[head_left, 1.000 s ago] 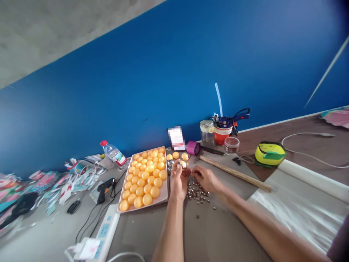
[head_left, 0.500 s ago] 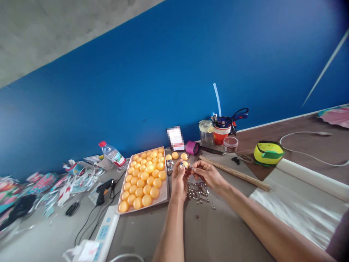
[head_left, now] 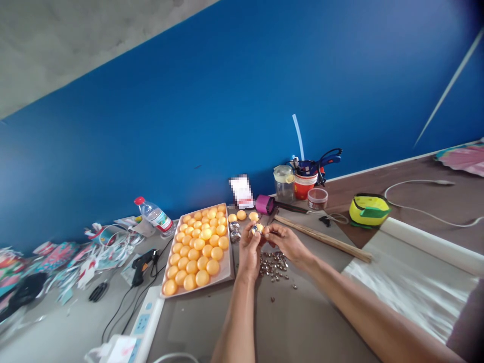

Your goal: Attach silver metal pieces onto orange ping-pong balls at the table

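My left hand (head_left: 249, 253) is closed round an orange ball (head_left: 259, 228) partly covered with shiny silver pieces. From the right, my right hand (head_left: 290, 245) brings its pinched fingertips against the ball; whatever lies between them is too small to make out. Below the hands, a scatter of small shiny gem-like pieces (head_left: 275, 264) lies on the grey table. Just left of the left hand is a silver-covered cluster (head_left: 235, 230). Behind it a few loose orange balls (head_left: 241, 215) sit in a row.
A shallow box (head_left: 231, 269) full of orange balls stands to the left, with a glue gun (head_left: 141, 268), a power strip (head_left: 148, 315) and a bottle (head_left: 157, 218) beyond. A wooden stick (head_left: 325, 239), purple roll (head_left: 264, 204), yellow-green pouch (head_left: 368, 209) and white sheet roll (head_left: 427, 244) lie right.
My right hand has moved left, bringing its fingertips from just beside the ball to its surface. My left hand keeps holding the ball. The whole view has shifted slightly.
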`<action>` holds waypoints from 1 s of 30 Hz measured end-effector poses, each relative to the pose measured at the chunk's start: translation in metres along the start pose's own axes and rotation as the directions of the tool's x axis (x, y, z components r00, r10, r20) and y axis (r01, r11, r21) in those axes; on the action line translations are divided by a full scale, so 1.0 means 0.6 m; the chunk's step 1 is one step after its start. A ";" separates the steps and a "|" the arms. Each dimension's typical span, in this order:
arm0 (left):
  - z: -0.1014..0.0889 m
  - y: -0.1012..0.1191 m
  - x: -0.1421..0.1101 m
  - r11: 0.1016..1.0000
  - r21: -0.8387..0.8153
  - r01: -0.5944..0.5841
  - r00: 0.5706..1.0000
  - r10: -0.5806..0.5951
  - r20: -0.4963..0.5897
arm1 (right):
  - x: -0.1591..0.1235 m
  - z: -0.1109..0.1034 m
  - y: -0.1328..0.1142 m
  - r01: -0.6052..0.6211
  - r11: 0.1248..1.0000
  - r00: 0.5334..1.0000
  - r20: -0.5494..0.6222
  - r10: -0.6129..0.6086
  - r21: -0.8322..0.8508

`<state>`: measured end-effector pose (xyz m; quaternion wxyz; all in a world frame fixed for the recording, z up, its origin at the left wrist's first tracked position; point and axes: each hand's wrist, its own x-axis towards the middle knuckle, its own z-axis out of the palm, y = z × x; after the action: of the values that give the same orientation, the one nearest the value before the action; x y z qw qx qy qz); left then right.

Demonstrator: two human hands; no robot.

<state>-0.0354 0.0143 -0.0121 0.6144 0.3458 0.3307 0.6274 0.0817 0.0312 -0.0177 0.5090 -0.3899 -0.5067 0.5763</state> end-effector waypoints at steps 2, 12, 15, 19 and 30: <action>-0.001 -0.002 0.000 1.000 0.015 -0.004 1.000 0.004 0.000 | 0.001 0.000 0.004 -0.009 1.000 1.000 -0.006 0.009 0.002; -0.013 -0.020 0.005 0.983 0.166 -0.082 0.996 0.084 -0.005 | 0.003 0.000 0.010 -0.031 0.998 0.999 -0.030 0.033 0.052; -0.012 -0.023 0.003 0.975 0.205 -0.086 0.995 0.094 -0.029 | 0.001 0.005 0.005 -0.018 0.999 0.996 -0.082 0.021 0.042; -0.003 -0.017 -0.001 0.991 0.118 -0.062 0.998 0.065 -0.024 | 0.002 0.008 0.000 0.011 0.996 0.993 -0.119 -0.001 0.087; -0.013 0.009 0.007 0.984 -0.171 0.057 0.997 -0.065 -0.037 | 0.009 -0.041 0.018 0.144 0.531 0.988 0.096 -0.118 -0.835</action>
<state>-0.0450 0.0183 -0.0117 0.6533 0.2685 0.2995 0.6414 0.1022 0.0414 -0.0325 0.2949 -0.5387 -0.7552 0.2292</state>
